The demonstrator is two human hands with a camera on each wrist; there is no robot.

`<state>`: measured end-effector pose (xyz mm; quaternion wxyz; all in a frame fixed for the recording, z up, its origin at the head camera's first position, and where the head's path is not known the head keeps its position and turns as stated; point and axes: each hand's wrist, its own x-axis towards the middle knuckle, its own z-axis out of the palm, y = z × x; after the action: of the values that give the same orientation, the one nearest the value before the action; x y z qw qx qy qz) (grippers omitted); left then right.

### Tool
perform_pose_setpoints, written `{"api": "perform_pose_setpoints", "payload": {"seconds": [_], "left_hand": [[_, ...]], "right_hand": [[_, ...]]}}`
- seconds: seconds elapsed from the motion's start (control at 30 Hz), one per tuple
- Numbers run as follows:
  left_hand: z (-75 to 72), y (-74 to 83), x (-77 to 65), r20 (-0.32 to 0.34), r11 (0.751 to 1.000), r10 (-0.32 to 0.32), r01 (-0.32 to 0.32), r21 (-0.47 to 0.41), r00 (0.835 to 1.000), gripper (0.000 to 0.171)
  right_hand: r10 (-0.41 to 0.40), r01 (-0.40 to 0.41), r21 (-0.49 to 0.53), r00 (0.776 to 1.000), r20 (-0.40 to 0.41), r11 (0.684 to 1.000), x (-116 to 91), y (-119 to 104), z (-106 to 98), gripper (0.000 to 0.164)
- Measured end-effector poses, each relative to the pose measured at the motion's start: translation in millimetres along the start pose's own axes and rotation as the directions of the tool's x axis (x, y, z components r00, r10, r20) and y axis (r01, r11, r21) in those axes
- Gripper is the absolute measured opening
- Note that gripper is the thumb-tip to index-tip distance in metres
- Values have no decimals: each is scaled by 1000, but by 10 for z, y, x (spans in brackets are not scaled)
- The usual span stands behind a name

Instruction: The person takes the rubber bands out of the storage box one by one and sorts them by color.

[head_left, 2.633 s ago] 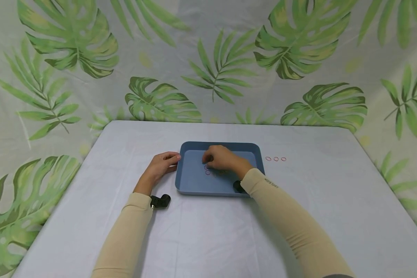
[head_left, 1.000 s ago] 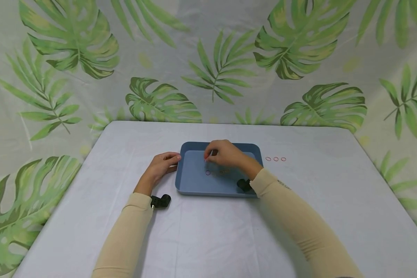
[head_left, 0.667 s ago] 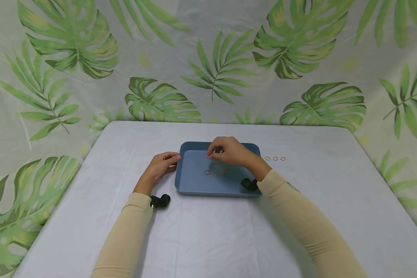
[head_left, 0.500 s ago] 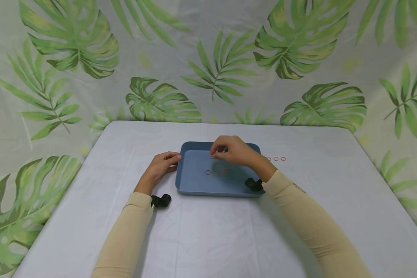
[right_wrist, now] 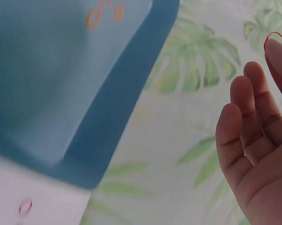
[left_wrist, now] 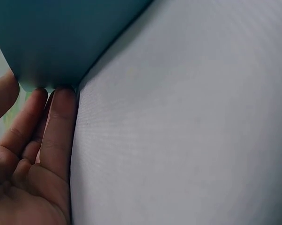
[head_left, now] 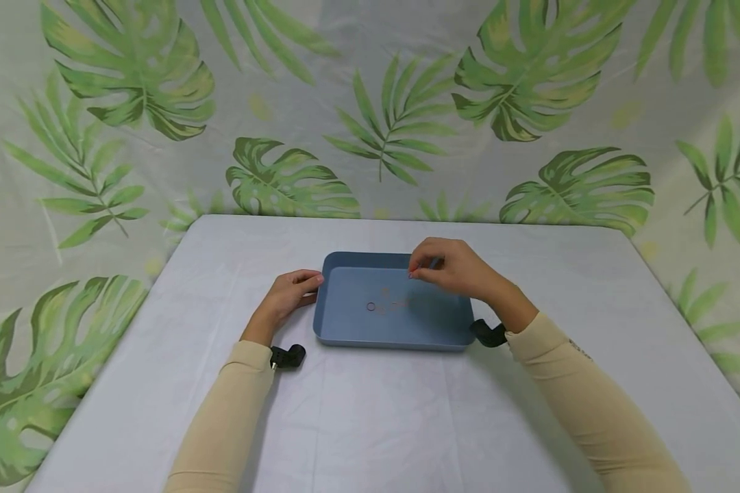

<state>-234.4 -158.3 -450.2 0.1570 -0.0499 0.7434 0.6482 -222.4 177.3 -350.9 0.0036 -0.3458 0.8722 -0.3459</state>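
My right hand (head_left: 453,267) is over the right part of a shallow blue tray (head_left: 358,335), pinching a small red rubber band (right_wrist: 274,33) between thumb and index finger. The other fingers spread apart in the right wrist view. On the tray floor lie a dark red rubber band (head_left: 371,307) and several orange-yellow ones (right_wrist: 93,18). My left hand (head_left: 286,294) rests at the tray's left side. Its straight fingers (left_wrist: 61,117) touch the outer wall, the thumb lying near the rim.
A red rubber band (right_wrist: 25,206) lies on the white-covered table (head_left: 370,424) beyond the tray's right edge; the right hand and forearm block that spot in the head view. A leaf-patterned cloth (head_left: 284,178) hangs behind the table.
My right hand has lifted a red rubber band from the tray and carried it rightward, now covering the red bands on the table. The left hand has stayed put.
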Motion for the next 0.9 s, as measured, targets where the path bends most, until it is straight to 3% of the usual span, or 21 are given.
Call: {"api": "perform_pose_setpoints", "payload": {"seconds": [0.3, 0.47, 0.7, 0.9], "left_hand": [[12, 7, -6, -9, 1000, 2, -2, 2, 1000, 42], [11, -2, -5, -6, 1000, 5, -5, 1, 1000, 43], [17, -9, 11, -9, 1000, -5, 5, -1, 1000, 42], [18, -2, 16, -9, 1000, -5, 5, 6, 1000, 43]], "right_hand": [[60, -69, -98, 994, -90, 993, -311, 269, -359, 6], [133, -152, -158, 983, -126, 976, -556, 451, -525, 6], [293, -324, -188, 940, -178, 927, -920, 837, -680, 8], [404, -432, -166, 897, -177, 886, -1122, 1050, -737, 17]]}}
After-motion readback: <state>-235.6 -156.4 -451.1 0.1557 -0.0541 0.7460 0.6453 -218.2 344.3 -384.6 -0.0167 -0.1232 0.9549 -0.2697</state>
